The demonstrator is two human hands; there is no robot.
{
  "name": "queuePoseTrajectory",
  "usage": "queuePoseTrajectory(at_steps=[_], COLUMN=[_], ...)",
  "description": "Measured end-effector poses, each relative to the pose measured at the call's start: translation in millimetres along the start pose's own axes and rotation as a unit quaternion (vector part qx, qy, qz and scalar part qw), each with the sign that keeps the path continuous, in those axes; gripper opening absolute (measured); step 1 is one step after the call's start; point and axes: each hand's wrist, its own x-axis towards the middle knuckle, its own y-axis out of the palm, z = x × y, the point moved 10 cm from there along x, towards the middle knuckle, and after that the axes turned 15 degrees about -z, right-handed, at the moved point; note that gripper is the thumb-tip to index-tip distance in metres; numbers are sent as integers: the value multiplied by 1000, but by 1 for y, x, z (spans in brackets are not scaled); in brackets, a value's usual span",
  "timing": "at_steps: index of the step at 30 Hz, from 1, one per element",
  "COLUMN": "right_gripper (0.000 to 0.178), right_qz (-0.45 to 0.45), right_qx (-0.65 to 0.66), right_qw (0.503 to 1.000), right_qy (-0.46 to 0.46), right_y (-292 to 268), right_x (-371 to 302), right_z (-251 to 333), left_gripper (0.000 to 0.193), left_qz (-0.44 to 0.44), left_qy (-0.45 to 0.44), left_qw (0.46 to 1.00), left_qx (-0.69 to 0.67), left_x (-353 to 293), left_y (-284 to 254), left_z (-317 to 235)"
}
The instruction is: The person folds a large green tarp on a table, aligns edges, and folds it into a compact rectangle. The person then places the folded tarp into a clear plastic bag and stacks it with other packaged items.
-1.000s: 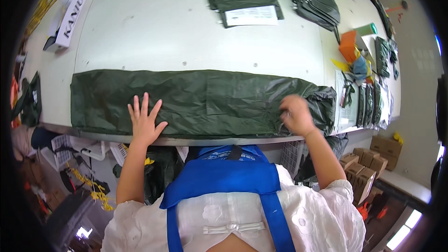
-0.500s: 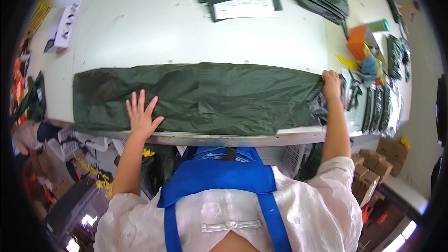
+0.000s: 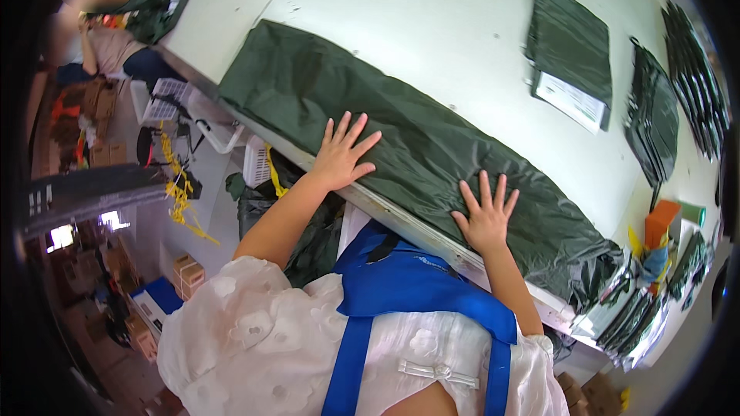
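Note:
A long, dark green piece of thin, shiny fabric, folded into a strip, lies along the near edge of a white table. My left hand rests flat on its middle part, fingers spread. Farther right, my right hand presses on the same fabric, also with fingers apart. Small wrinkles run across the cloth around both hands. The strip's right end bunches up beside some dark crumpled plastic.
A folded green pack with a white paper lies at the far right, near stacked dark packs. An orange box stands by bagged packs. Another person is at the far left. White baskets sit below the table edge.
My right hand has let go of the fabric's right end and moved left onto its surface. My left hand stays flat on the cloth. The whole view has turned.

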Motion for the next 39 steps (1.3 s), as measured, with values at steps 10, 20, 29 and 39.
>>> queuePoseTrajectory(at_steps=[10, 20, 29, 39], right_gripper=[52, 54, 47, 45], right_qz=[-48, 28, 57, -56], right_qx=[36, 14, 111, 203], right_qw=[995, 995, 966, 890], right_qy=[-75, -95, -225, -405], right_y=[-31, 40, 45, 84], right_x=[56, 114, 171, 318], right_z=[88, 123, 253, 434], left_gripper=[62, 65, 62, 42], left_qz=[-43, 40, -42, -25], left_qy=[-175, -512, -493, -384], left_qw=[980, 828, 867, 919], left_qx=[89, 226, 51, -87], left_x=[14, -54, -5, 7], left_y=[-22, -77, -68, -71], left_z=[109, 351, 456, 467])
